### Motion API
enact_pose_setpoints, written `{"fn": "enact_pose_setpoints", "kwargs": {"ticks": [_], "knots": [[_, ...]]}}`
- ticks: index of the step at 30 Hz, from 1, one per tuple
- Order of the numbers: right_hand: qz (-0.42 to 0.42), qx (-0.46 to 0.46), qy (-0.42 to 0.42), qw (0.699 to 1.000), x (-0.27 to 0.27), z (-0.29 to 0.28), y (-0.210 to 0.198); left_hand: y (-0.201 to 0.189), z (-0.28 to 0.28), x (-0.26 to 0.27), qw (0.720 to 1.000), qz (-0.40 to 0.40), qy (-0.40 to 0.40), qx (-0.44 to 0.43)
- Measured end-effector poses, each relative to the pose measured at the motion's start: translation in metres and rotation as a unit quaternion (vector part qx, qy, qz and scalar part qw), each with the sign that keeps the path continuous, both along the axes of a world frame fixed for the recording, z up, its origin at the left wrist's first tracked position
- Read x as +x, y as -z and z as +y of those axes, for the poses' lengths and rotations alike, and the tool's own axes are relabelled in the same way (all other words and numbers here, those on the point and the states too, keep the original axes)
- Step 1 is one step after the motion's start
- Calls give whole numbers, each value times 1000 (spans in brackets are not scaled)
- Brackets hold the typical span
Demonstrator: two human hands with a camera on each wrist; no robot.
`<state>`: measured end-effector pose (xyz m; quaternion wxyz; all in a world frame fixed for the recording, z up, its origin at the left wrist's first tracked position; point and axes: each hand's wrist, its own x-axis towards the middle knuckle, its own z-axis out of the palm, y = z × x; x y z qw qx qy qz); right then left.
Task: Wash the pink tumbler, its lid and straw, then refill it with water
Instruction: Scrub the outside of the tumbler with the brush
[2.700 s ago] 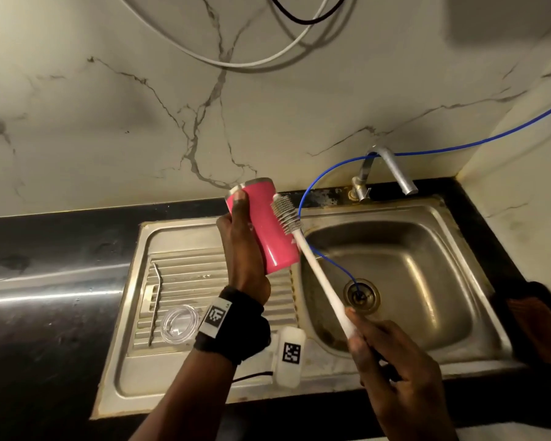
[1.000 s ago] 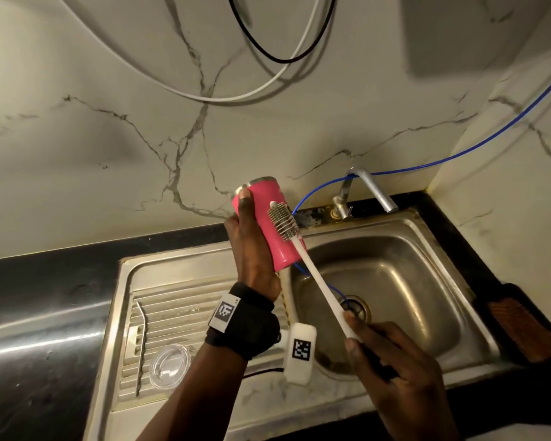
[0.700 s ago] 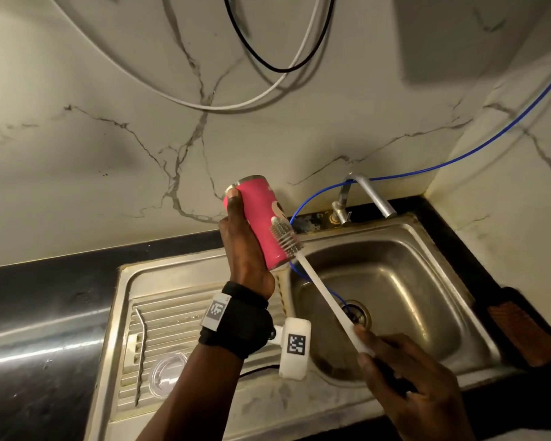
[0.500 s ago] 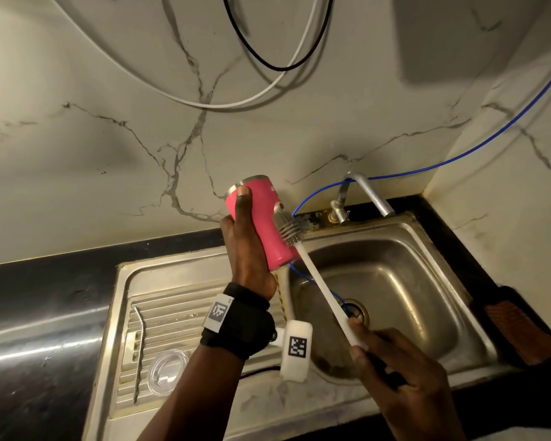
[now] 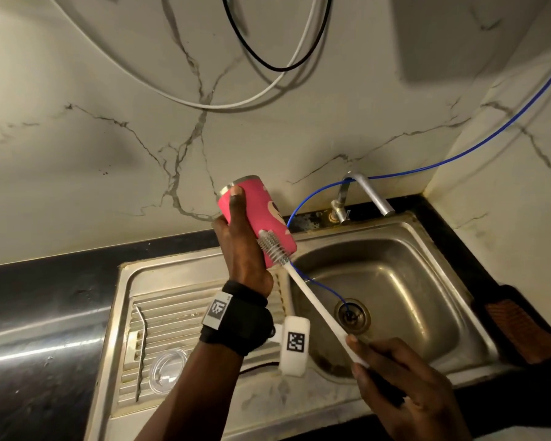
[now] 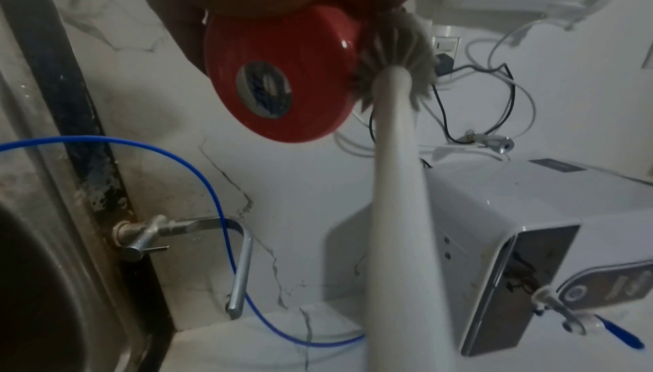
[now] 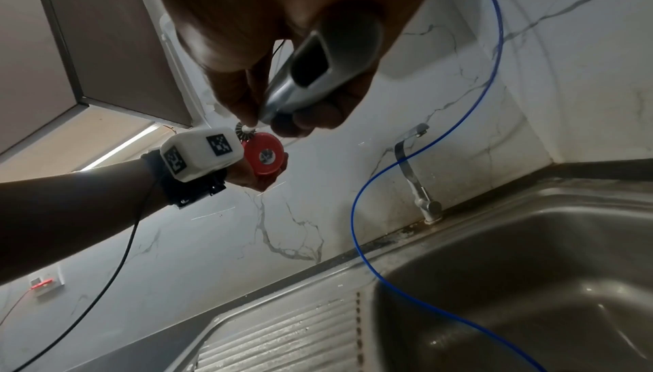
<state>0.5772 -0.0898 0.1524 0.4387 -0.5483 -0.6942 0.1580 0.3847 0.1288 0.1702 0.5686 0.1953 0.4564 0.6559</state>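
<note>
My left hand [image 5: 240,246] grips the pink tumbler [image 5: 261,214] and holds it tilted above the sink's left rim, its base [image 6: 282,76] pointing down toward the basin. My right hand [image 5: 404,383] grips the handle of a white bottle brush [image 5: 312,297]; the bristle head [image 5: 272,248] presses against the tumbler's lower outer side. In the right wrist view the tumbler base [image 7: 264,156] shows beyond the brush tip. The clear lid [image 5: 167,370] and the bent metal straw [image 5: 142,345] lie on the drainboard at the left.
A steel sink [image 5: 458,281] with its drain [image 5: 352,315] lies below the brush. The faucet [image 5: 368,194] stands at the back, and a blue tube [image 5: 318,286] runs into the drain. A water purifier [image 6: 494,238] hangs on the wall. A dark scrub pad [image 5: 522,329] sits at the right.
The brush head has slid down the tumbler's side toward its base, after going up half a second ago. The tumbler stays in my left hand with small tilts.
</note>
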Motion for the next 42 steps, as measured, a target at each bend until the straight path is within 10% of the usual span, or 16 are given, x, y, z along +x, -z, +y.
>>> {"fn": "enact_pose_setpoints", "kwargs": {"ticks": [42], "knots": [[80,-15,-11,997,-14,31,-13,2,-31,9,988,-59,143,10]]}}
